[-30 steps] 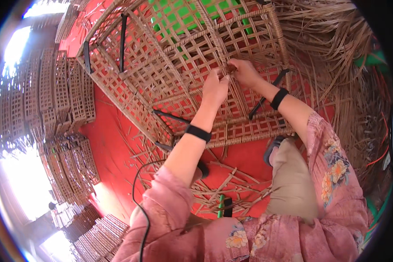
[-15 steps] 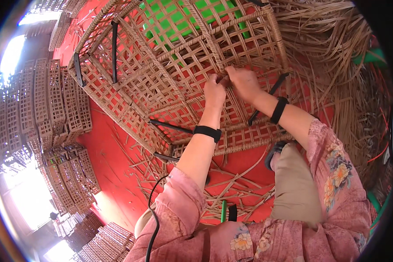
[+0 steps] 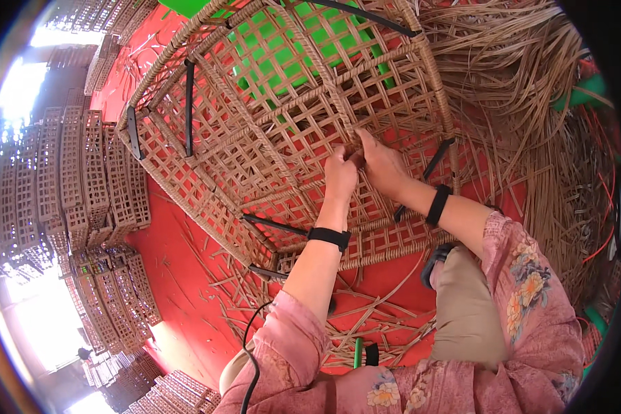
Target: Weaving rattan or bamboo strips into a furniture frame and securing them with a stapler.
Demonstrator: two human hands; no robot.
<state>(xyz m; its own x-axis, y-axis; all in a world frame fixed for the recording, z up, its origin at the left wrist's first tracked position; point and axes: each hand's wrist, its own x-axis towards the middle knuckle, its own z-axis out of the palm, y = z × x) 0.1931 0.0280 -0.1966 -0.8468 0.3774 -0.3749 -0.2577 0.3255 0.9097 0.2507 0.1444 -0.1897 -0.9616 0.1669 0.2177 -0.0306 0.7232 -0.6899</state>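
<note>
A large woven wicker basket or panel (image 3: 255, 165), of tan strips with rope-wrapped bars and black strap-like pieces at its edges, leans in front of me. My left hand (image 3: 341, 176) and my right hand (image 3: 385, 165) meet at the lower part of a wrapped bar (image 3: 331, 83) in its middle. The fingers of both are closed and pressed together there, gripping the bar or a strip on it; the fingertips partly hide the exact spot. A black band circles each wrist.
Behind the lattice shows a bright green plastic stool (image 3: 303, 45). Long loose tan strips (image 3: 510, 90) hang in a heap at the right. Stacks of woven panels (image 3: 69, 172) stand at the left. Cut strips (image 3: 372, 310) litter the red floor (image 3: 179, 276) near my knee (image 3: 466, 303).
The view has shifted, and the wicker piece and both hands sit lower in the picture. My hands stay closed together at the middle bar.
</note>
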